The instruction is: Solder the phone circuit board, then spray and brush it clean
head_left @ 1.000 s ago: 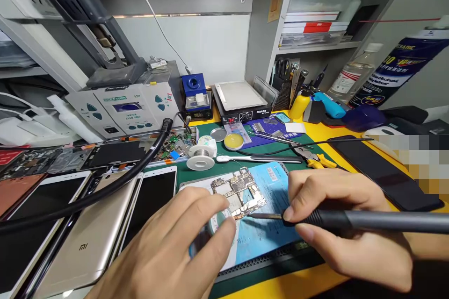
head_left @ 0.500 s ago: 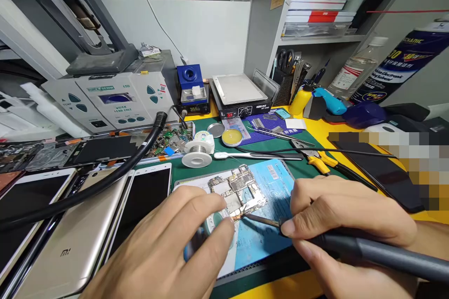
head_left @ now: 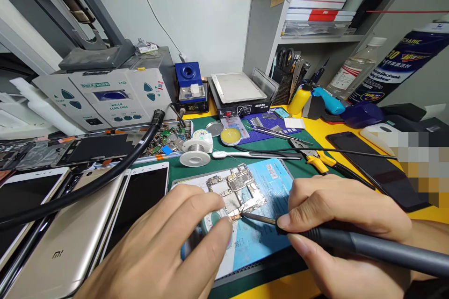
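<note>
- Left hand [head_left: 168, 243]: at seven o'clock in the view, back uppermost, index finger [head_left: 196, 205] and thumb [head_left: 213, 247] curving toward two o'clock, tips near each other but apart.
- Right hand [head_left: 340, 210]: at four o'clock, curled in a pen-like pinch, fingers folded, fingertips toward nine.
- Right forearm [head_left: 430, 238]: comes in from between three and four o'clock.

Sold. iron [head_left: 379, 248] now tilted, rear end lower vs prev.
</note>
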{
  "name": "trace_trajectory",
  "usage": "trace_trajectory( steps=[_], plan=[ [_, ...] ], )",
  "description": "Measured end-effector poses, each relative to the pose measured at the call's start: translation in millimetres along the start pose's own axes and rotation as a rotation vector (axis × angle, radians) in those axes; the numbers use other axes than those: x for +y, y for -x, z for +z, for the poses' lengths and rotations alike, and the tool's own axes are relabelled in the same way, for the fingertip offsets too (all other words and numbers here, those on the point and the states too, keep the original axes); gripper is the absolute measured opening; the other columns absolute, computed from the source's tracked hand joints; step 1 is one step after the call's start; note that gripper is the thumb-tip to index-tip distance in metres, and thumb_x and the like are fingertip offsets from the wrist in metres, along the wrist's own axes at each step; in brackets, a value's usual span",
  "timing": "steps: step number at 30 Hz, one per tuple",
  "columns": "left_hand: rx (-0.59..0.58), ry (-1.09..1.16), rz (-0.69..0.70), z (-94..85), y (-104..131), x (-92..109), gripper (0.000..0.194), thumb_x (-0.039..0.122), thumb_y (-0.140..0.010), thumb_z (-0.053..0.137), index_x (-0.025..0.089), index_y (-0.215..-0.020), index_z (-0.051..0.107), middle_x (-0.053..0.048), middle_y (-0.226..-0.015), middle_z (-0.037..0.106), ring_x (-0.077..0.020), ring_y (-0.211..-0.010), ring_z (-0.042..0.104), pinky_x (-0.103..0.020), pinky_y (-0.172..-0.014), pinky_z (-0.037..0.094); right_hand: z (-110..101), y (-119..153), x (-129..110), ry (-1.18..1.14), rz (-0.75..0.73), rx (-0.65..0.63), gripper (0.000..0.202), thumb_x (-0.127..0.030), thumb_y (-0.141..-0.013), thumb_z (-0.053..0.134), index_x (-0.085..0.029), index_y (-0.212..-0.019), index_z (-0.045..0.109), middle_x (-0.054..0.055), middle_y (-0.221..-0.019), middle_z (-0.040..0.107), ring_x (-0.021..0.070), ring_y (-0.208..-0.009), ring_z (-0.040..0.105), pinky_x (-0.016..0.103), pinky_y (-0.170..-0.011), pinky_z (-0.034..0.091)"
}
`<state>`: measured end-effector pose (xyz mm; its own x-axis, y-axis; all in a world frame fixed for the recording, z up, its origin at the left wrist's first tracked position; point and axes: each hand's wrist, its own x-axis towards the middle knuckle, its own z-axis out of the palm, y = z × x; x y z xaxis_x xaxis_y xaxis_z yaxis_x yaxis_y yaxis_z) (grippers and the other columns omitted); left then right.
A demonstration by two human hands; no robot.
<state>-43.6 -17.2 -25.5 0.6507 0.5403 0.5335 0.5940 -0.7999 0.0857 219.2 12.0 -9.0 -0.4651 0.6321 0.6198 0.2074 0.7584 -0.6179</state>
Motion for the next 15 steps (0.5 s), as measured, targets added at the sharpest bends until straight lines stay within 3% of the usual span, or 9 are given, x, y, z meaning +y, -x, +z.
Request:
trace_trajectory(
  steps=[15],
  plan=[
    [0.031,0.026,-0.040,4.1,-1,1,0.029,-0.006,-0.091,0.055,0.014,-0.110,0.064,-0.008,-0.118,0.054,-0.0208,-0.112,0.051,-0.034,-0.102,0.038,7,14,6,0.083,-0.034,0.033,0.026,0.003,-0.076,0.063,-0.017,-0.090,0.071,-0.001,-0.065,0.065,0.0115,-0.053,0.062,0.025,-0.053,0.048]
  ],
)
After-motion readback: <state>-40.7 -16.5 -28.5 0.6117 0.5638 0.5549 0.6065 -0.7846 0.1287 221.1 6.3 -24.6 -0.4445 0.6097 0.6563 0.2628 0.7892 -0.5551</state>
